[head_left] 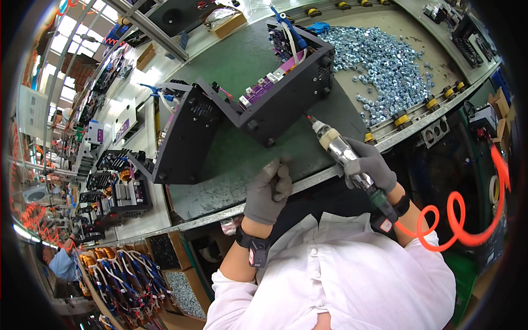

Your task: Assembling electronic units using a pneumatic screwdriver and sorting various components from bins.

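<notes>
My right hand, in a grey glove, is wrapped round a pneumatic screwdriver. Its reddish tip points up and left, near the lower side of a black metal housing. That housing stands tilted on a green work mat, with purple-and-white terminal parts and blue-and-white cables inside. Below it, my gloved left hand hovers by the mat's front edge, fingers curled in toward the thumb; whatever they may hold is too small to make out. A second black housing leans beside the first, on the left.
Many loose zinc-coloured nuts are heaped on the bench at right, bordered by a roller rail. An orange coiled air hose hangs at my right. Left stand heatsink assemblies; below are boxed cables. Another person's blue sleeve shows far left.
</notes>
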The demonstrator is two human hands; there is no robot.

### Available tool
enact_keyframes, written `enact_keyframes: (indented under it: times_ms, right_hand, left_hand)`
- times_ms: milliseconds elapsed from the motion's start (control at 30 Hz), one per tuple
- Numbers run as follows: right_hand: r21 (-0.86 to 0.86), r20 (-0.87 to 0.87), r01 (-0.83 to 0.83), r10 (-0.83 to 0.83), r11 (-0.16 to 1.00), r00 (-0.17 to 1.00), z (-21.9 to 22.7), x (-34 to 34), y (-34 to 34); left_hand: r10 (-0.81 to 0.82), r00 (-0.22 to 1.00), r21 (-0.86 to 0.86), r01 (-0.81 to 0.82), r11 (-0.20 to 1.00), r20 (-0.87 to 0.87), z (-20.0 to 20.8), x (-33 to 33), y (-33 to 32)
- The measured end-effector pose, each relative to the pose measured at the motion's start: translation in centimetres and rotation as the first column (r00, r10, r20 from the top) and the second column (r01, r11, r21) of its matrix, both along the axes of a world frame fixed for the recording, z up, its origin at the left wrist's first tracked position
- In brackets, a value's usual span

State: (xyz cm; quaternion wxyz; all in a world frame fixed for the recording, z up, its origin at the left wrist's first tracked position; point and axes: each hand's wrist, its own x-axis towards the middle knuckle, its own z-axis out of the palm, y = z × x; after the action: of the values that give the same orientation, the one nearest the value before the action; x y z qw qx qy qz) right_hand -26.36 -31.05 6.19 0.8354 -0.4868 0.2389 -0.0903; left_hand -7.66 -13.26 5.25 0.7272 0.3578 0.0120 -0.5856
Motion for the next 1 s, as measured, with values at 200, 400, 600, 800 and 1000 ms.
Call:
enact_keyframes:
  times_ms: [200, 400, 600, 800, 1000]
  right_hand:
    - [0.056, 0.068, -0.019, 0.015, 0.998, 0.998, 0.1, 0.2, 0.1]
    - [0.088, -0.042, -0.254, 0.259, 0.963, 0.965, 2.5, -2.5, 1.4]
    - [0.127, -0.012, -0.285, 0.288, 0.950, 0.957, 2.9, -2.8, 2.8]
    - [0.089, -0.042, -0.294, 0.299, 0.952, 0.953, 2.7, -2.5, 3.2]
    - [-0.230, -0.048, -0.272, 0.268, 0.934, 0.962, 2.0, -1.2, 4.3]
  left_hand:
    - [0.027, 0.999, -0.101, -0.025, 0.995, 0.018, -0.6, 0.2, -0.1]
    - [0.065, 0.998, -0.028, -0.066, 0.997, -0.013, -0.6, 0.2, -1.3]
    - [0.068, 0.997, -0.112, -0.065, 0.992, 0.028, 0.3, -0.1, -1.9]
    - [0.131, 0.991, -0.163, -0.133, 0.978, -0.021, 0.2, -0.2, -1.3]
    - [0.155, 0.911, 0.107, -0.210, 0.972, 0.381, 0.4, -0.9, -1.5]
